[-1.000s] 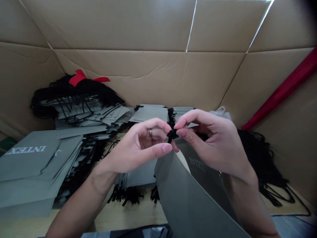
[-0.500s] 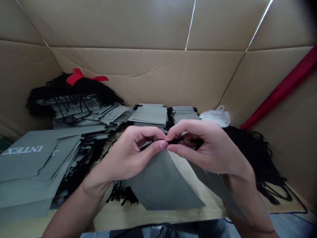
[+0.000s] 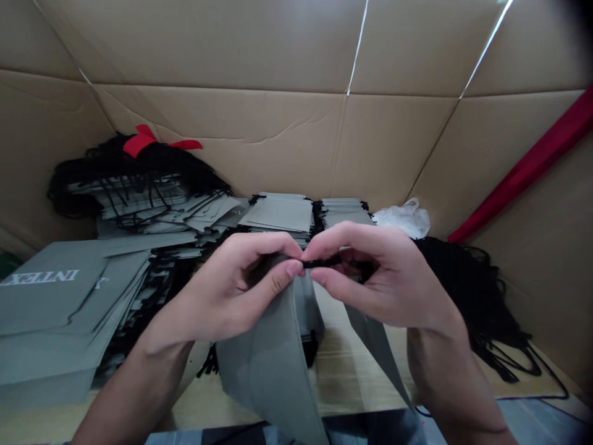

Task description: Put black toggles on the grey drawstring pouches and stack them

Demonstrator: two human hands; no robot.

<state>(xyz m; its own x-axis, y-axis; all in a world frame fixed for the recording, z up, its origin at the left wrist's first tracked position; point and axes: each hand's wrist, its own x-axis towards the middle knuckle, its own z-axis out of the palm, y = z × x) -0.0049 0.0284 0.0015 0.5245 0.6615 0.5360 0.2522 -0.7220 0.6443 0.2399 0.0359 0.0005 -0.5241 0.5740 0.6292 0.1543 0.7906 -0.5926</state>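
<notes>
My left hand (image 3: 231, 287) pinches the upper edge of a limp grey sheet (image 3: 266, 358) between thumb and forefinger, together with the tip of a black cord (image 3: 323, 262). Close beside it, my right hand (image 3: 389, 272) is closed on the same cord, which runs back into its curled fingers. The fingertips of both hands almost meet. Below the left hand the sheet hangs curved past the table's front edge. Another grey flap (image 3: 377, 346) hangs under my right hand; whether it belongs to the same piece is hidden.
Grey printed pieces (image 3: 50, 303) lie stacked at left. Farther back, black cords with a red strip (image 3: 139, 145) top another pile. Grey stacks (image 3: 280, 213) stand by the cardboard wall (image 3: 278, 136). A white plastic bag (image 3: 403, 216) and black cords (image 3: 467, 296) lie on the right.
Both hands have shifted slightly left, and more black cord shows between the fingertips. The sheet has swung left and down, uncovering a grey stack behind it.
</notes>
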